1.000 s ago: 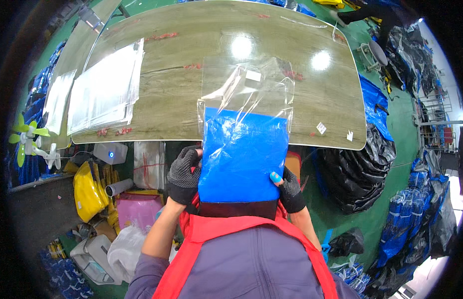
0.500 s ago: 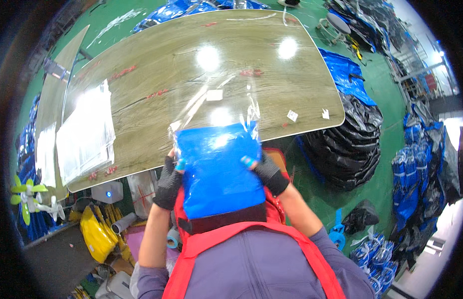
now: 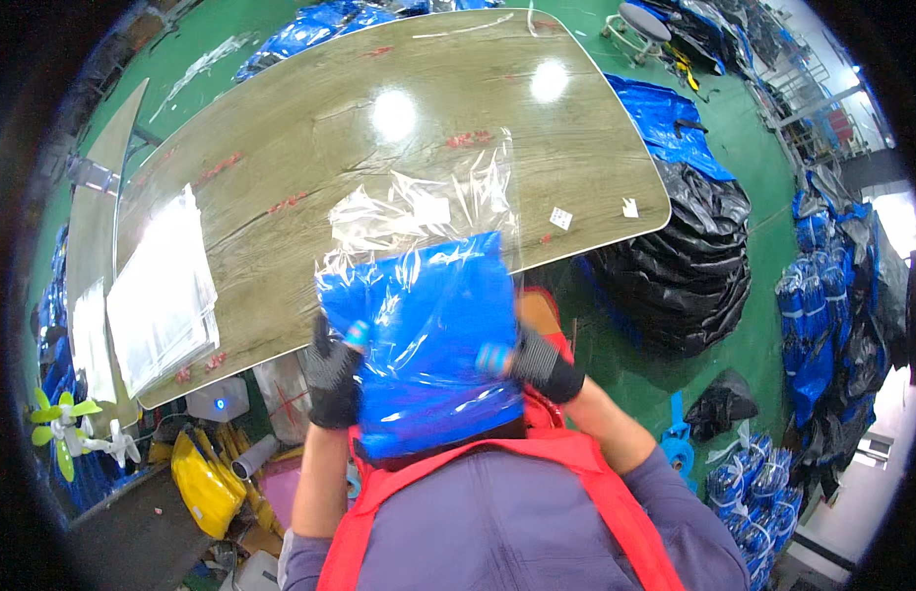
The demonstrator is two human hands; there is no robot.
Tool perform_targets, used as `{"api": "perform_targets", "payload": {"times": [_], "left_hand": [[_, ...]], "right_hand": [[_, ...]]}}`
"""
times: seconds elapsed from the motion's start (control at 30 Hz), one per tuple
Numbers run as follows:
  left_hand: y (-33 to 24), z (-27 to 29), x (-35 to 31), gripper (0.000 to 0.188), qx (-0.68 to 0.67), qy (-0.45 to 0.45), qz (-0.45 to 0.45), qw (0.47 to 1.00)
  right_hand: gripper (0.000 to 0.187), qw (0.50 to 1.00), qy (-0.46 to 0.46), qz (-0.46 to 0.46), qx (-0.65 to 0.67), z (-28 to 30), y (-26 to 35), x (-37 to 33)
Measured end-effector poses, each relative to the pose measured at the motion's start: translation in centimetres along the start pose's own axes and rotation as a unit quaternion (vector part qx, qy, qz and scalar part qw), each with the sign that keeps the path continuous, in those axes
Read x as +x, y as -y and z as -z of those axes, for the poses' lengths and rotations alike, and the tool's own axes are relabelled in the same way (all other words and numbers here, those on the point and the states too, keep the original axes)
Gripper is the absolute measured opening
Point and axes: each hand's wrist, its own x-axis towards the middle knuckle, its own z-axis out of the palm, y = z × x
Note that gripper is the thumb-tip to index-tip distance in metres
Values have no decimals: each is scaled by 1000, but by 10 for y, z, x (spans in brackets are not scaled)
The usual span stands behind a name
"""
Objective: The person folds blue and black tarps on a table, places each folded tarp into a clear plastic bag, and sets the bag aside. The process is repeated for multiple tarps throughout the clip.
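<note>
A folded blue sheet (image 3: 433, 345) lies inside a clear plastic bag (image 3: 419, 202), whose crumpled far end rests on the table. My left hand (image 3: 335, 374), in a black and grey fingerless glove, grips the left edge of this packet, its blue-wrapped thumb on top. On the right edge my right hand (image 3: 539, 362), gloved the same way, has its blue-wrapped thumb on the packet and is slightly smeared by motion. Most fingers of both hands are hidden under the packet. The near end of the blue sheet reaches my red apron (image 3: 616, 502).
A wood-patterned table (image 3: 281, 128) carries a stack of clear bags (image 3: 167, 295) at left and small white labels (image 3: 560, 218). A black bundle (image 3: 675, 266) stands right of it. Blue bundles (image 3: 813, 315) line the far right. A green fan (image 3: 64, 424) and yellow packets (image 3: 204, 483) are at lower left.
The clear bag's far end has crumpled and bunched up. The packet has come slightly nearer my body, and both hands have moved slightly down with it.
</note>
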Motion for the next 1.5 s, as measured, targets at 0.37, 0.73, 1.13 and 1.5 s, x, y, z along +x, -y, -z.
{"api": "perform_targets", "payload": {"times": [0.37, 0.73, 1.13, 1.5], "left_hand": [[26, 19, -9, 25, 100, 12, -18, 995], [57, 44, -6, 25, -16, 95, 18, 995], [24, 29, -4, 72, 69, 104, 161, 979], [20, 52, -50, 89, 71, 178, 52, 980]], "right_hand": [[65, 992, -67, 89, 58, 8, 9, 11], [66, 997, -18, 50, 53, 10, -3, 15], [67, 996, 60, 22, -58, 2, -3, 14], [86, 994, 87, 35, -48, 5, -66, -32]]}}
